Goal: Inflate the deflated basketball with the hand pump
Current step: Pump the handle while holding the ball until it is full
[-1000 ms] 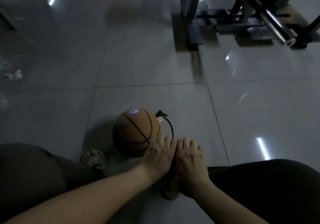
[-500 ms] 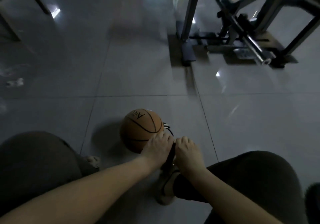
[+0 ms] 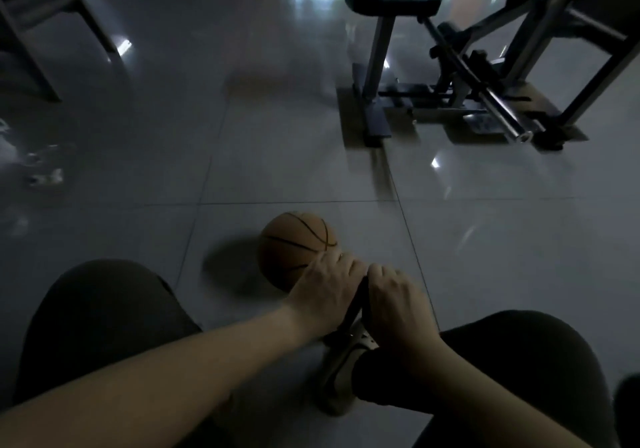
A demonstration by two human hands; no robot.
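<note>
**Item: floor pump in use, basketball attached — near centre of tiled floor**

Location. Basketball (image 3: 296, 248), orange-brown, rests on the grey tiled floor (image 3: 284, 156) just beyond the hands, between the person's knees. Hand pump (image 3: 353, 309): only a dark sliver shows between the hands, running down toward a light shoe (image 3: 341, 375) that appears to pin its base.

Hands. Left hand (image 3: 325, 283) and right hand (image 3: 394, 295) sit side by side, fingers curled down and clamped over the pump's handle, which they hide almost entirely. The left hand overlaps the ball's near right edge.

Orientation. Pump's long axis runs roughly upright, tilted slightly toward the viewer, handle uppermost and base at the shoe. Hose and needle are not visible here; the valve's facing cannot be told.

Surroundings. Gym bench frame (image 3: 457, 77) far right; small pale debris (image 3: 45, 175) far left.

Risks, as judged. The ball lies loose: a hard stroke could tug the hose, roll the ball and bend or pull out the needle. An off-axis push could tip the pump from under the shoe. Dim light makes checking the connection difficult.
</note>
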